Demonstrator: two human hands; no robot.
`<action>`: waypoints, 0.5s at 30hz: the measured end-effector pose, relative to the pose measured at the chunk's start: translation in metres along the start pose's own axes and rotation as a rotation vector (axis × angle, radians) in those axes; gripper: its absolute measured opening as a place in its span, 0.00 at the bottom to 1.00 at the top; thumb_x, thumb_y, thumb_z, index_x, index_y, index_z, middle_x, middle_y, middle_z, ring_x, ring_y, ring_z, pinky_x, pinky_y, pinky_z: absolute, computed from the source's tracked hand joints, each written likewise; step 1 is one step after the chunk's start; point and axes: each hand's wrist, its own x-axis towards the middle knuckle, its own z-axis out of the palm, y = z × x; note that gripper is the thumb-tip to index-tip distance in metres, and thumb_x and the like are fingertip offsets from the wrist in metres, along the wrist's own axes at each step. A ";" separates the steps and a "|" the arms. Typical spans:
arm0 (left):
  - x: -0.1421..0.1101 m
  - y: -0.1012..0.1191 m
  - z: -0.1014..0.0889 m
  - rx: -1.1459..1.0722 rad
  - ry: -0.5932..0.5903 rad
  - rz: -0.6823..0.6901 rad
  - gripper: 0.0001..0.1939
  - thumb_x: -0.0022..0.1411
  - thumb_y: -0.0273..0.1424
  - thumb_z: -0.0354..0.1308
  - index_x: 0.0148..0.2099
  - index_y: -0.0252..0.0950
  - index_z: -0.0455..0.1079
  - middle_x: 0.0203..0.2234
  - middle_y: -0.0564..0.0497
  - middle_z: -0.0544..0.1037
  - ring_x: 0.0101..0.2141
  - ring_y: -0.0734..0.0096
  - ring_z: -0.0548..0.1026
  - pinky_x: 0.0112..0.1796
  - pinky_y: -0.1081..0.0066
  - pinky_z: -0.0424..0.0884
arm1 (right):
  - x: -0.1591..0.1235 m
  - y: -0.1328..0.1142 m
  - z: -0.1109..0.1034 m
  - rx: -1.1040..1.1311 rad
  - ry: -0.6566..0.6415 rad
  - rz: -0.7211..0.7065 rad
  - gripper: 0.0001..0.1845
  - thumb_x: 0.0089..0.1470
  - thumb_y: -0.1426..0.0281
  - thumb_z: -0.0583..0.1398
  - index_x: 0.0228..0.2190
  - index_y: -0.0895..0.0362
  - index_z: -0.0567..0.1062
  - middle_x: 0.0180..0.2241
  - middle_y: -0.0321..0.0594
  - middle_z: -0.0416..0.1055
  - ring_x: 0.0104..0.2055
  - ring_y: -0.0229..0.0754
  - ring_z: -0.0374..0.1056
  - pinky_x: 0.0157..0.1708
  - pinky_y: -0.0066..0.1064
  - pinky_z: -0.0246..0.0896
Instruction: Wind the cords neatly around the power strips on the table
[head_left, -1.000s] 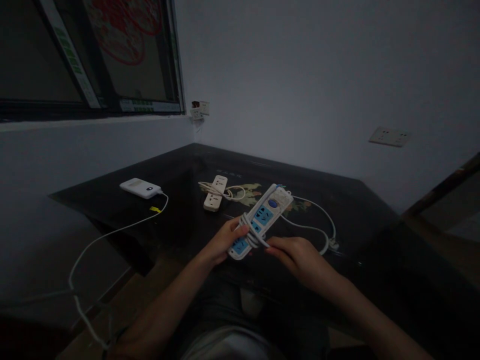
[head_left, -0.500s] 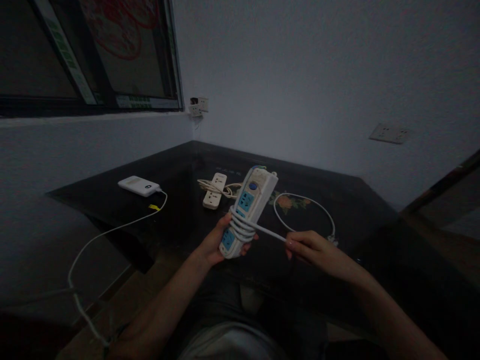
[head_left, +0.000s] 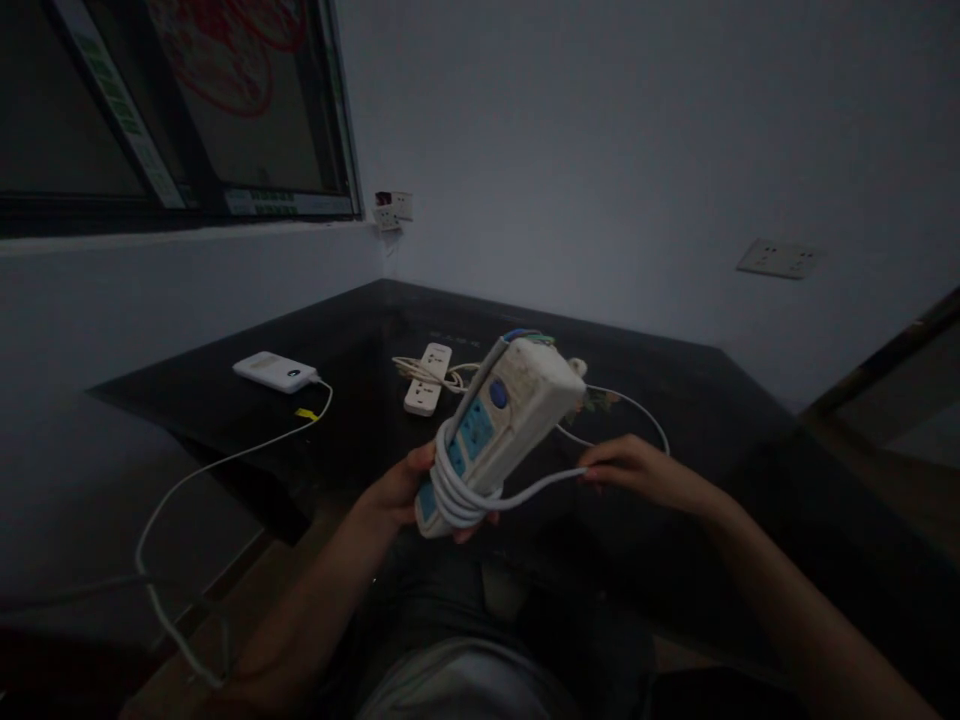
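Note:
My left hand [head_left: 403,490] is closed around the lower end of a white power strip [head_left: 525,395] with blue sockets and a dark blue button. The strip is held tilted above the table, its top end raised. Several turns of its white cord [head_left: 459,492] wrap around the lower half. From these turns the cord runs right to my right hand [head_left: 626,470], whose fingers pinch it. Beyond that hand, a loop of cord curves over the table, partly hidden by the strip and hand. Coloured wires show at the strip's top end.
On the dark table [head_left: 337,335] behind lies a smaller white power strip [head_left: 428,378] with its cord wrapped around it. A white power bank [head_left: 275,372] with a plugged-in cable sits at the left. Wall sockets [head_left: 780,258] are at the right, and a window is at upper left.
The power strip has tipped so its top end comes closer and shows more of its side. The cord between my hands has gone from taut to sagging. My right hand has shifted slightly up and right.

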 end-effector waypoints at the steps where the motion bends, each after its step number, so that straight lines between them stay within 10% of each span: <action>1: 0.001 0.000 0.003 0.026 0.004 -0.014 0.33 0.47 0.51 0.64 0.45 0.29 0.69 0.30 0.40 0.79 0.25 0.62 0.76 0.19 0.72 0.69 | 0.002 0.003 -0.004 -0.016 0.042 -0.008 0.20 0.56 0.55 0.57 0.31 0.60 0.77 0.26 0.39 0.72 0.29 0.39 0.66 0.31 0.29 0.60; 15: 0.015 -0.002 0.019 0.767 0.055 -0.237 0.27 0.46 0.48 0.65 0.43 0.33 0.72 0.33 0.48 0.77 0.32 0.67 0.73 0.32 0.72 0.68 | 0.047 -0.024 -0.029 -0.506 0.180 -0.153 0.11 0.58 0.65 0.57 0.35 0.57 0.78 0.30 0.40 0.75 0.31 0.39 0.69 0.32 0.28 0.57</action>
